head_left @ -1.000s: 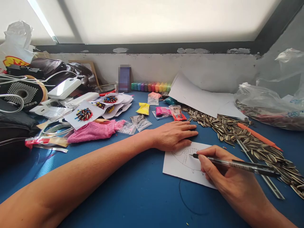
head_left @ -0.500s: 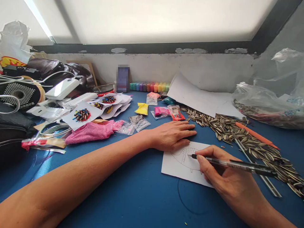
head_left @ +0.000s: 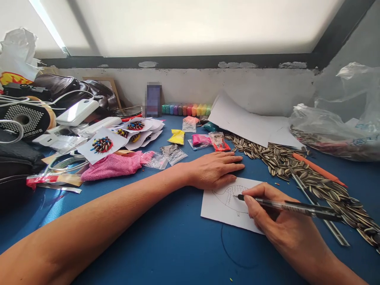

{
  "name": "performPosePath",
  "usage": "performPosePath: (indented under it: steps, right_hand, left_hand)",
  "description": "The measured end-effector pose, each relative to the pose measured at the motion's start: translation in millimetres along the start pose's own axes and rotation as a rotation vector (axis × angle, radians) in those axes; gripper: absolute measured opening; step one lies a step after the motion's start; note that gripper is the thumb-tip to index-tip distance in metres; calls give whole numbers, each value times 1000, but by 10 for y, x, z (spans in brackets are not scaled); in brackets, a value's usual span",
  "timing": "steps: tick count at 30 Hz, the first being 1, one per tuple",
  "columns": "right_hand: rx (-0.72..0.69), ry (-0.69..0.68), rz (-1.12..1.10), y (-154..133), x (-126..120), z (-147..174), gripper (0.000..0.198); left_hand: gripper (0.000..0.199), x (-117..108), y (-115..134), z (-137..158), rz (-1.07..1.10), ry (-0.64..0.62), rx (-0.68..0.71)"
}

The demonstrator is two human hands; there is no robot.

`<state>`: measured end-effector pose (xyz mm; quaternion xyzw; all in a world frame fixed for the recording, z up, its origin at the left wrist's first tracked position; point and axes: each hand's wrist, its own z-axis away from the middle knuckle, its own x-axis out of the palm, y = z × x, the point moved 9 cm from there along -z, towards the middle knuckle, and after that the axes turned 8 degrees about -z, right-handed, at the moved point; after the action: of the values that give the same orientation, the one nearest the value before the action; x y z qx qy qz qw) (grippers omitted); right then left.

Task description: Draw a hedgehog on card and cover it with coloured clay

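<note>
Has a white card (head_left: 230, 215) flat on the blue desk (head_left: 166, 237), between the two hands, marked with a line drawing (head_left: 227, 200) of a rounded creature with rows of small, scale-like strokes and a thin leg. Holds a black pen (head_left: 297, 207) aslant over it in the right hand (head_left: 286, 227), fingers clamped round the barrel near the tip; cannot tell whether ink point and card touch. Rests the left hand (head_left: 215, 170) palm down across the card's far left edge and the desk, fingers stretched out and slightly apart.

Gives way on the right to a long spread of striped seeds (head_left: 279, 162), with an orange marker (head_left: 319, 170) lying on top and white sheets (head_left: 249, 122) partly covering the far end. Shows yellow (head_left: 177, 137), pink (head_left: 202, 139) and red packets (head_left: 220, 142) just beyond the left hand, then, farther left, a pink cloth (head_left: 114, 166) touching a seed-decorated card (head_left: 102, 145).
</note>
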<state>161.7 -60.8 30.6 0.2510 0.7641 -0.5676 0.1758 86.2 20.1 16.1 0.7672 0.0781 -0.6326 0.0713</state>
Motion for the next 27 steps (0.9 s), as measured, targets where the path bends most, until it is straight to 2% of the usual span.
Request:
performPosePath:
  steps: [10, 16, 23, 27]
  right_hand:
    - [-8, -24, 7, -78, 4, -30, 18]
    - [-30, 18, 1, -62, -17, -14, 17]
    - [19, 79, 6, -130, -148, -72, 20]
    - [41, 62, 2, -75, -126, -85, 18]
  left_hand:
    - [47, 5, -11, 6, 30, 22, -1]
    - [47, 4, -8, 4, 32, 12, -1]
    - [48, -1, -3, 4, 11, 14, 4]
    - [47, 4, -5, 3, -11, 8, -2]
